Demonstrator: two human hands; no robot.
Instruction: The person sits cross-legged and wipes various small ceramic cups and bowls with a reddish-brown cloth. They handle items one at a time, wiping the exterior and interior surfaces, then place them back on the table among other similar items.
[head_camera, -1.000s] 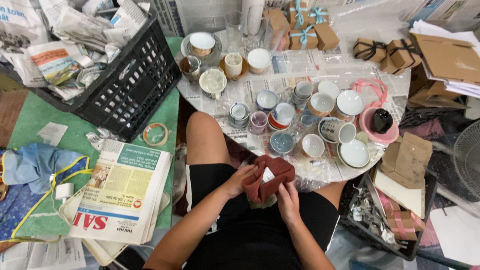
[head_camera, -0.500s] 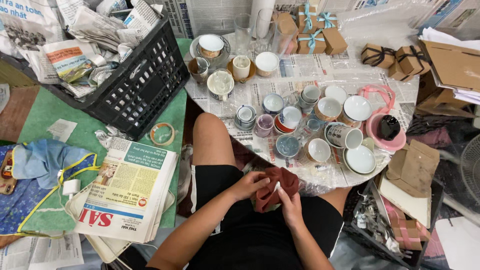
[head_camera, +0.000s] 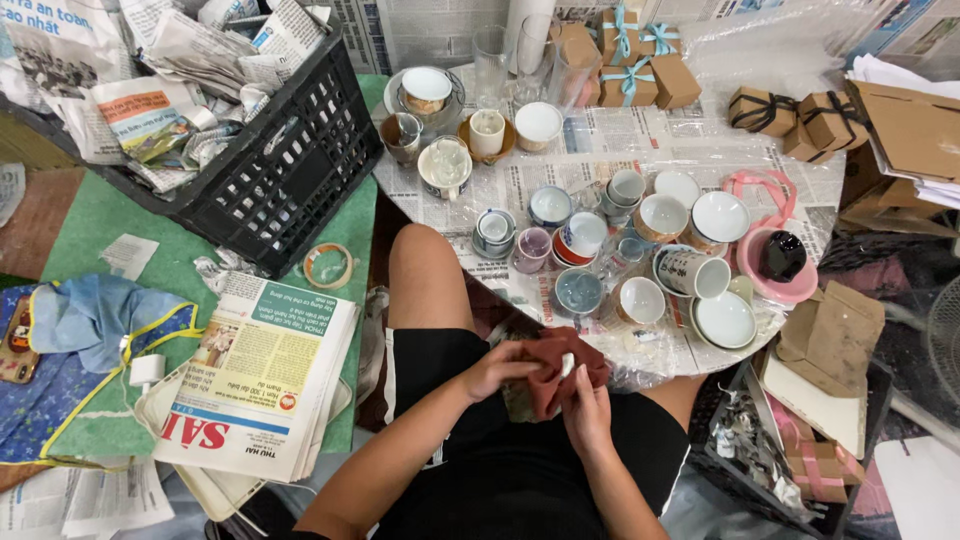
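Seated person, viewed from above. Both hands meet over the lap, just in front of the near edge of the round table. The left hand is curled shut on the left side of a reddish-brown cloth. The right hand is closed from below on the same cloth, fingers folded around it. A small white object shows at the middle of the cloth; its kind cannot be told.

The table is covered in newspaper under clear plastic film. It carries roughly two dozen cups, bowls and saucers, and three tall clear glasses at the far edge. One black cup sits in a pink bowl at the right. Three brown gift boxes with blue ribbon and two with dark ribbon stand at the far right.

On the floor to the left: one black crate filled with crumpled newspaper, one roll of tape, one stack of newspapers.
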